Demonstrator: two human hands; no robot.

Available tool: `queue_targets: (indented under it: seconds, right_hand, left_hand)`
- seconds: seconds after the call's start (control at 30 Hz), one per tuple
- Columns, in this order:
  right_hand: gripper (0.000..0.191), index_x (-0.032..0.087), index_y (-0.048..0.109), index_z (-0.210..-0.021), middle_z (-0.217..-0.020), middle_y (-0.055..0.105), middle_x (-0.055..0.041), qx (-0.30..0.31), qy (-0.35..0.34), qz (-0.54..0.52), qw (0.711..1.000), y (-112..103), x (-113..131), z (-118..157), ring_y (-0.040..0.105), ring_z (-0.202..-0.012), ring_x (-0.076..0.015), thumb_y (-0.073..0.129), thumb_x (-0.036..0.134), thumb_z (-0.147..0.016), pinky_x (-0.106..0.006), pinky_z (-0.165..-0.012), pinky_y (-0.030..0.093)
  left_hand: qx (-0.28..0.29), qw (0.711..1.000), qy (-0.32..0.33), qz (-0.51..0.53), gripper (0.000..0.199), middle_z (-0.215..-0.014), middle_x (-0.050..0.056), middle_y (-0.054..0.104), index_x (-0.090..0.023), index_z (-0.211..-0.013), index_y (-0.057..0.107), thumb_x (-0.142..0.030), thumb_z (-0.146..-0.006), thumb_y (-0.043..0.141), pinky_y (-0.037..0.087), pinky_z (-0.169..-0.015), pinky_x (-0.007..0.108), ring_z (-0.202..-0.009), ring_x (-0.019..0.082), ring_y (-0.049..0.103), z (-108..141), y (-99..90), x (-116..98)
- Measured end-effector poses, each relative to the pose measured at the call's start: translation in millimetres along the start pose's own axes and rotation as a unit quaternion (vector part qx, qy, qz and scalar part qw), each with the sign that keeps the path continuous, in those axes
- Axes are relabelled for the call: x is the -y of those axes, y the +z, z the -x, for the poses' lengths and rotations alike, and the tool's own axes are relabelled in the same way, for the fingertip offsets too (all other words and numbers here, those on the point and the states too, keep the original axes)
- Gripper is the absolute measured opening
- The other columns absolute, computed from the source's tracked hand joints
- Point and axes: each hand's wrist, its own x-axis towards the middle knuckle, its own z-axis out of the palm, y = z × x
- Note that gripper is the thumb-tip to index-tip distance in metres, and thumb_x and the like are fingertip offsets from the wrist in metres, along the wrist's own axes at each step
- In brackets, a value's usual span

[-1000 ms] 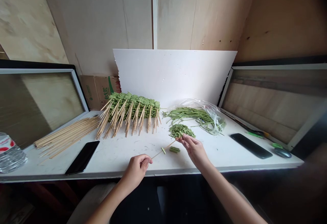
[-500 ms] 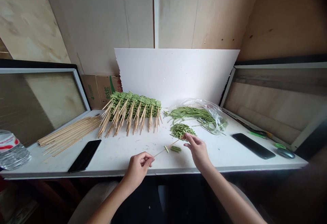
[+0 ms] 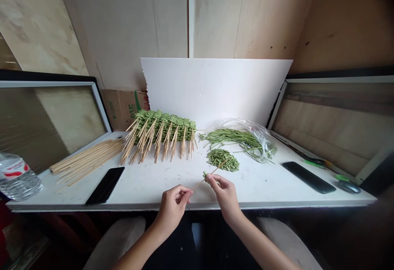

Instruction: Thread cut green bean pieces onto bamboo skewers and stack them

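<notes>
My left hand (image 3: 175,202) is closed, pinching the lower end of a thin bamboo skewer (image 3: 197,186) near the table's front edge. Farther up that skewer, the thumb and fingers of my right hand (image 3: 227,198) are closed on a cut green bean piece (image 3: 205,175). How many pieces those fingers cover is hidden. The skewer's upper end points over a heap of short cut green beans (image 3: 220,157). Behind the heap, long uncut beans (image 3: 235,136) lie partly in a clear plastic bag (image 3: 265,147). To the left, bean-loaded skewers (image 3: 169,124) are stacked with bare ends forward.
Loose bamboo skewers (image 3: 89,159) lie at the left, beside a black phone (image 3: 105,186) and a water bottle (image 3: 18,177). At the right are a dark phone-like slab (image 3: 308,177) and a computer mouse (image 3: 349,186). A white board (image 3: 218,89) stands at the back.
My right hand has moved down and left along the skewer, from its upper end to the bean piece. The small row of cut beans lying beside it no longer shows.
</notes>
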Motion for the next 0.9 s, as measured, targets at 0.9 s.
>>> queue_targets:
  seconds: [0.9]
  right_hand:
    - [0.026, 0.023, 0.079, -0.100, -0.100, 0.079, -0.0094, 0.041, -0.149, 0.339, 0.928, -65.2, -20.5, -61.8, 0.066, -0.097, -0.0317, 0.067, 0.044, -0.090, -0.043, -0.084, 0.051]
  left_hand:
    - [-0.040, 0.997, 0.019, -0.056, 0.033, -0.069, 0.004, 0.070, -0.017, -0.087, 0.070, -0.048, -0.095, 0.062, 0.048, -0.059, 0.026, -0.064, 0.019, 0.068, -15.7, -16.8, 20.7]
